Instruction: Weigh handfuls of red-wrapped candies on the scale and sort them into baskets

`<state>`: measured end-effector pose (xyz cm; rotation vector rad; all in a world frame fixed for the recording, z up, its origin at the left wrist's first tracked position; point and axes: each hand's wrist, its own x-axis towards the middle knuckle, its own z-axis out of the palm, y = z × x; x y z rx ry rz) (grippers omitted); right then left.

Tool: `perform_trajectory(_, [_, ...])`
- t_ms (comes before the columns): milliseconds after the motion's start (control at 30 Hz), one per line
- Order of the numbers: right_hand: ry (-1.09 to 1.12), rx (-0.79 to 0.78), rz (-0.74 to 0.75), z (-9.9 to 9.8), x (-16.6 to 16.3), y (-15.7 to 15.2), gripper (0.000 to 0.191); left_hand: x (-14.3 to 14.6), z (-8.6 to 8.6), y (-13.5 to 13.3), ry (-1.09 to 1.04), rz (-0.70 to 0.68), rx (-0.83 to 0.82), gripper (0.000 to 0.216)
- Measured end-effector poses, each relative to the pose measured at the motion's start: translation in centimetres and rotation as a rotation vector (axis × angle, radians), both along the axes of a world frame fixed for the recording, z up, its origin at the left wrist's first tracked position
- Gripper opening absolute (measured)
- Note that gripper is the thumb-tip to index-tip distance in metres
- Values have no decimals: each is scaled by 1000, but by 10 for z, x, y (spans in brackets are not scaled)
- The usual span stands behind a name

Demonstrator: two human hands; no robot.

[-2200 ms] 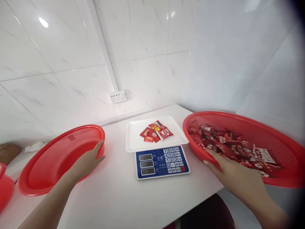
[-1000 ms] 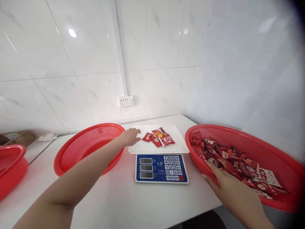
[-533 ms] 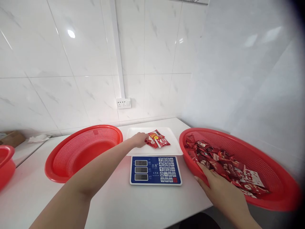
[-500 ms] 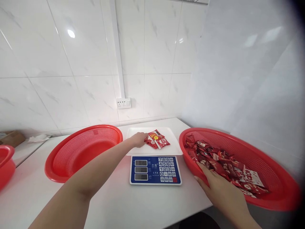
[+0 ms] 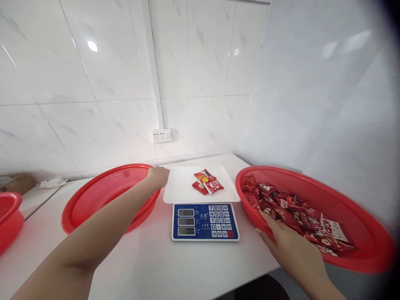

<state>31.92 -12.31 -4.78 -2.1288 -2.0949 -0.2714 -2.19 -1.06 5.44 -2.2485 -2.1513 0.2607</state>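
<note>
My right hand [image 5: 286, 246] grips the near left rim of a red basket [image 5: 368, 258], thumb over the edge and fingers beneath. In that basket lies a pile of red snack packets [image 5: 290, 212]. My left hand [image 5: 158, 177] is over the right rim of a second red basket [image 5: 81, 200], beside the left edge of the scale's white tray [image 5: 178, 191]. Its fingers look curled; whatever they hold is hidden. Several red packets [image 5: 208, 182] overlap on the tray. Below them, the blue panel of the scale [image 5: 204, 222] shows lit digits, about 0.059 on top.
Part of another red tub [image 5: 11, 216] stands at the far left. Behind it are a cardboard box [image 5: 18, 185] and a crumpled white cloth or paper [image 5: 53, 183]. A tiled wall with a power socket [image 5: 162, 135] bounds the white table [image 5: 162, 262] at the back.
My left hand has left the packets on the tray and moved left to the basket rim. The scale's top reading has dropped from about 0.102. My right hand keeps its grip.
</note>
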Motion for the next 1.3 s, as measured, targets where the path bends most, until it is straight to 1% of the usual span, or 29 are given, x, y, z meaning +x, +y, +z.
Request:
perform_trajectory(133, [7, 13, 4, -1, 0, 0, 45, 40, -20, -2, -182, -302, -39, 34])
perform_trajectory(200, [11, 42, 16, -2, 0, -1, 44, 62, -32, 0, -251, -396, -66, 33])
perform_trajectory(300, [11, 54, 27, -3, 1, -3, 43, 84, -43, 6, -301, -415, -50, 34])
perform_trajectory(367, [6, 45, 26, -2, 2, -4, 43, 86, -44, 10, -311, -390, -21, 36])
perform_trajectory(467, [-2, 55, 13, -2, 3, -5, 42, 68, -35, 14, -293, -341, 1, 33])
perform_trajectory(567, [-14, 69, 8, -4, 4, -5, 41, 28, -16, 12, -231, -260, -1, 30])
perform_trajectory(633, [-19, 83, 14, -6, 5, -4, 41, -3, -1, 8, -169, -180, -29, 27])
perform_trajectory(700, [-21, 102, 24, -9, 6, -3, 41, -26, 10, 3, -105, -99, -67, 26])
perform_trajectory(767, [-20, 112, 33, -10, 7, -2, 41, -35, 14, -1, -69, -71, -80, 31])
perform_trajectory(800, [-18, 114, 35, -10, 7, -1, 41, -32, 14, -2, -68, -86, -76, 34])
perform_trajectory(867, [-14, 109, 36, -9, 7, -1, 40, -15, 8, 0, -95, -174, -61, 39])
perform_trajectory(933, [-17, 98, 31, -8, 6, -2, 40, 14, -3, 6, -147, -307, -61, 41])
perform_trajectory(1000, [-19, 86, 27, -5, 5, -3, 40, 46, -16, 17, -197, -431, -64, 46])
perform_trajectory(1100, [-7, 72, 20, -2, 4, -4, 40, 86, -32, 37, -234, -544, -67, 50])
perform_trajectory(1200, [18, 55, 33, -2, 4, -4, 41, 105, -40, 56, -237, -554, -45, 41])
perform_trajectory(1300, [20, 58, 32, -2, 3, -5, 40, 104, -40, 68, -232, -476, -29, 34])
